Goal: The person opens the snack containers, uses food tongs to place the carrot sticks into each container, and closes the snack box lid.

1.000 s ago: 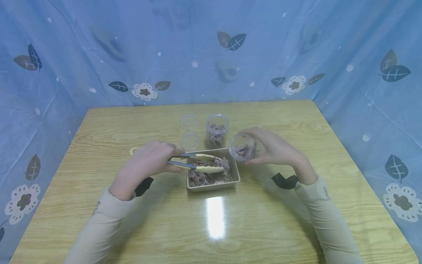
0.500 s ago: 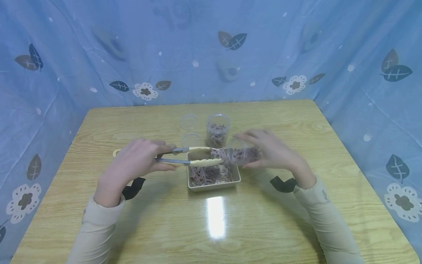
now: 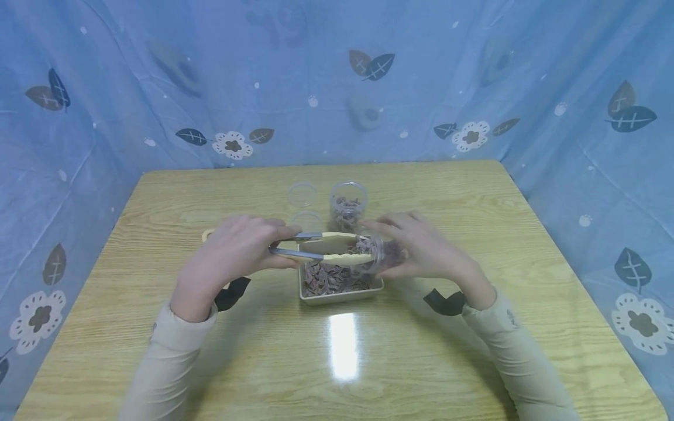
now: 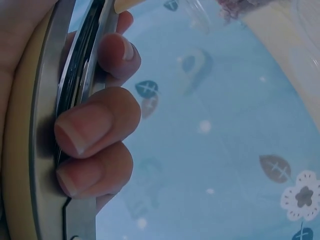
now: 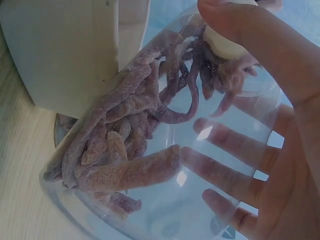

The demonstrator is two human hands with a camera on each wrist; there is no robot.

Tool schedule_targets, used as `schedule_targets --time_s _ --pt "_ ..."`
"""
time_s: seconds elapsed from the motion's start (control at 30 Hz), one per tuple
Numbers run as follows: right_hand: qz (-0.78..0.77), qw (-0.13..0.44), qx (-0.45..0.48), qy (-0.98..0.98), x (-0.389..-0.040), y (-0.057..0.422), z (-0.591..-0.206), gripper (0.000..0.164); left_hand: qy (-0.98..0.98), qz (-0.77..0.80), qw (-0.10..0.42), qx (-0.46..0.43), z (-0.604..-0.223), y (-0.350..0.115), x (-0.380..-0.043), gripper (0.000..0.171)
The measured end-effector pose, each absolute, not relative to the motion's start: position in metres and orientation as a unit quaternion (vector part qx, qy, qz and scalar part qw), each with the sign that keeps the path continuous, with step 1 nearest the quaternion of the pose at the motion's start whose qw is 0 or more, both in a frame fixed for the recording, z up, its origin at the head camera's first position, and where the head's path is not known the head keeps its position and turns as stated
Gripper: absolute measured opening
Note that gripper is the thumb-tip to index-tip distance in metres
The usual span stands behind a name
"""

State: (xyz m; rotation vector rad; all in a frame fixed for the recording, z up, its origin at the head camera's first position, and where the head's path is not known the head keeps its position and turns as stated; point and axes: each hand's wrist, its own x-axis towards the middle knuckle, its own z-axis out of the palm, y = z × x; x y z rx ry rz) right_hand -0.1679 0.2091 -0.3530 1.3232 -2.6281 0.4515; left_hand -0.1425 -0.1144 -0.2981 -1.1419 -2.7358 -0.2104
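My left hand (image 3: 231,251) grips a pair of cream-and-metal tongs (image 3: 310,256), the fingers curled round the metal arms in the left wrist view. Purplish-brown dried strips (image 3: 363,244) sit between the tong tips, right at the mouth of a clear plastic jar (image 3: 389,254). My right hand (image 3: 429,248) holds this jar tipped on its side, mouth facing left. More strips (image 5: 125,115) lie along its wall in the right wrist view, where one cream tong tip (image 5: 225,42) shows inside. Below the tongs stands a beige rectangular box (image 3: 339,301) with a layer of the same strips.
Behind the box stands a second clear jar (image 3: 347,202), upright and partly filled with strips. Two clear round lids lie left of it, a far lid (image 3: 302,194) and a near lid (image 3: 305,219). A blue patterned curtain (image 3: 316,88) encloses the wooden table (image 3: 263,362).
The tongs rose out of the box, swung left, then came right to the jar's mouth with strips between the tips. The jar has tipped further over and shifted slightly left.
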Motion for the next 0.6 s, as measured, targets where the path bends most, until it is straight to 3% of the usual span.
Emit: schedule_targets --time_s 0.3,0.6 --pt "0.151 0.094 0.454 -0.873 -0.166 0.205 -0.351 0.092 -0.906 -0.066 0.086 -0.409 -0.298 -0.1 -0.147 0.041" --pt "0.173 0.086 0.442 -0.876 -0.168 0.207 -0.351 0.097 -0.914 -0.065 0.076 -0.394 -0.293 -0.098 -0.147 0.057"
